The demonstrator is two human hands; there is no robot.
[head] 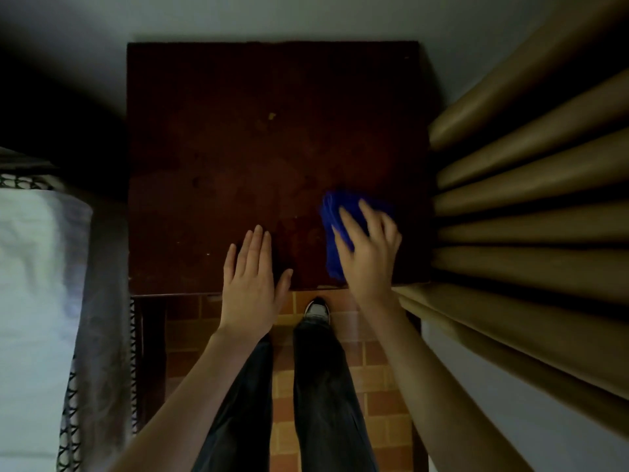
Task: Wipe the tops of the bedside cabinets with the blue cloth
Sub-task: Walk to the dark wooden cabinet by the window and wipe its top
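At the far left lies a bed (30,267) with pale bedding, and a dark cover with a criss-cross border (73,403) hangs down its side; just right of it stands the bedside cabinet (238,148), its dark reddish-brown top square against the pale wall (272,15); a small light speck (272,115) sits on the top, towards the back and near the middle.

The left hand (252,284) lies flat at the front edge of the cabinet top, palm down, fingers straight and close together, thumb spread to the right; its grip is wide and holds nothing.

Right of it, near the front right corner of the same top, is the blue cloth (332,212), bunched up and lying on the wood; the right hand (369,253) is spread over it, fingers apart and pressing down on the cloth, the grip wide rather than closed round it; this hand is a little blurred.

Below the cabinet's front edge, between the two forearms, are dark trousers (323,386) and one shoe (317,310) with a pale toe, standing on an orange-brown tiled floor (374,369).

Along the right side hang tan curtains (527,199) in deep folds, just beside the cabinet's right edge.
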